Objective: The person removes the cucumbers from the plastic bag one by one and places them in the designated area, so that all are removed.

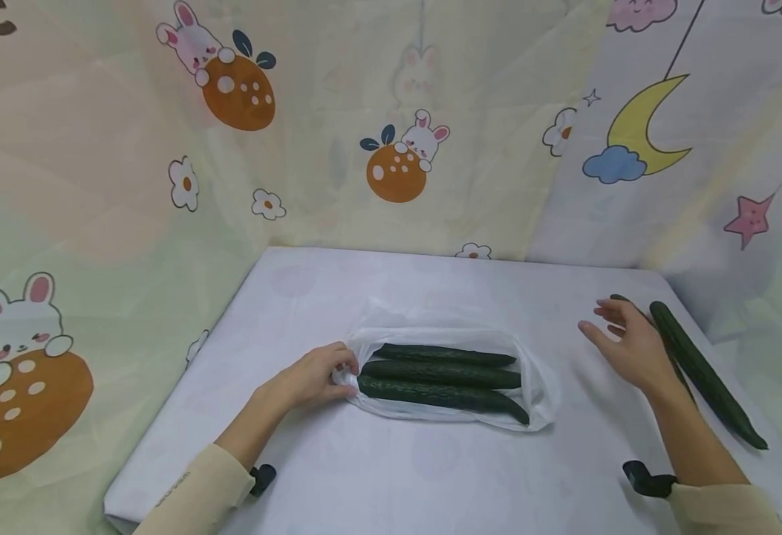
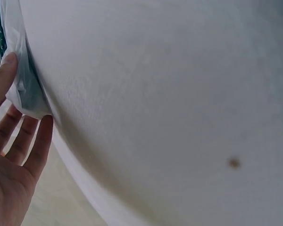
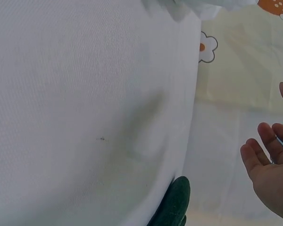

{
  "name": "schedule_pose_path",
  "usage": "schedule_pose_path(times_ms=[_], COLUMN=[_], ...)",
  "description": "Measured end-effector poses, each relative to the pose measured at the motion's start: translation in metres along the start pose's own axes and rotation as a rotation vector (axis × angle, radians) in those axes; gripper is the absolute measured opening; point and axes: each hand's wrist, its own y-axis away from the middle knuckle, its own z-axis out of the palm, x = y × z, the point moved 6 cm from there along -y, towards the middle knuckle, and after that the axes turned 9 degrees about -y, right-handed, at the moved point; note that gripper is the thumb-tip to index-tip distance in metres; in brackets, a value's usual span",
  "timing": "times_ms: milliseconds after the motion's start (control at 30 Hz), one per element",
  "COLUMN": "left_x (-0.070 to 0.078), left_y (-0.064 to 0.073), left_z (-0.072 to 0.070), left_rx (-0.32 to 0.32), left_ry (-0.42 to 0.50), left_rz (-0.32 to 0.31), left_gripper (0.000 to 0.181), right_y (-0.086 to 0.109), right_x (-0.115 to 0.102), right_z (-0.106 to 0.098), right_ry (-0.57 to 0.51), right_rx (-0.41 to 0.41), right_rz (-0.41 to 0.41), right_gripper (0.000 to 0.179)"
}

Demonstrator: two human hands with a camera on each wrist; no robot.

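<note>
A thin white plastic bag (image 1: pixel 541 390) lies mid-table with three dark green cucumbers (image 1: pixel 440 374) side by side in it. At the bag's left end my left hand (image 1: pixel 313 377) holds its edge; in the left wrist view the thumb lies over the plastic (image 2: pixel 23 80) and the fingers reach under it. My right hand (image 1: pixel 634 345) is raised on the right side, its fingers loosely bent and nothing in them. Beside and behind it lie one long cucumber (image 1: pixel 705 371) and a second cucumber (image 1: pixel 623 299), partly hidden by the hand and arm.
The white-covered table (image 1: pixel 391 483) ends on the right just past the loose cucumbers. Behind it hangs a printed cloth backdrop (image 1: pixel 497 148) with rabbits, a moon and flowers. Dark wrist mounts (image 1: pixel 647 479) sit at both sleeves.
</note>
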Motion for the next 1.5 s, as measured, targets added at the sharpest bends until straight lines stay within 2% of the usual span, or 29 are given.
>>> schedule_pose_path(times_ms=[233, 433, 633, 933, 1300, 1500], left_x=[0.001, -0.002, -0.001, -0.004, -0.007, -0.008], left_y=[-0.002, -0.001, -0.009, -0.004, -0.003, -0.003], left_z=[-0.005, 0.0, 0.0, 0.003, -0.001, 0.002], left_rx=[0.014, 0.006, -0.007, -0.034, -0.019, -0.023], left_ry=[0.0, 0.004, -0.013, -0.015, 0.002, 0.013], left_rz=[0.01, 0.007, 0.015, -0.03, -0.018, -0.014], left_gripper=[0.027, 0.027, 0.029, 0.029, 0.029, 0.029], right_y=[-0.004, -0.004, -0.004, -0.005, 0.0, 0.006], right_x=[-0.011, -0.024, -0.041, -0.065, -0.108, -0.121], right_z=[0.007, 0.016, 0.023, 0.051, 0.071, 0.087], right_ry=[-0.004, -0.016, -0.026, -0.055, -0.101, -0.15], right_rx=[0.006, -0.014, -0.042, -0.075, -0.116, -0.151], right_rz=[-0.037, -0.083, -0.131, -0.194, -0.335, -0.393], right_gripper=[0.067, 0.063, 0.062, 0.061, 0.06, 0.057])
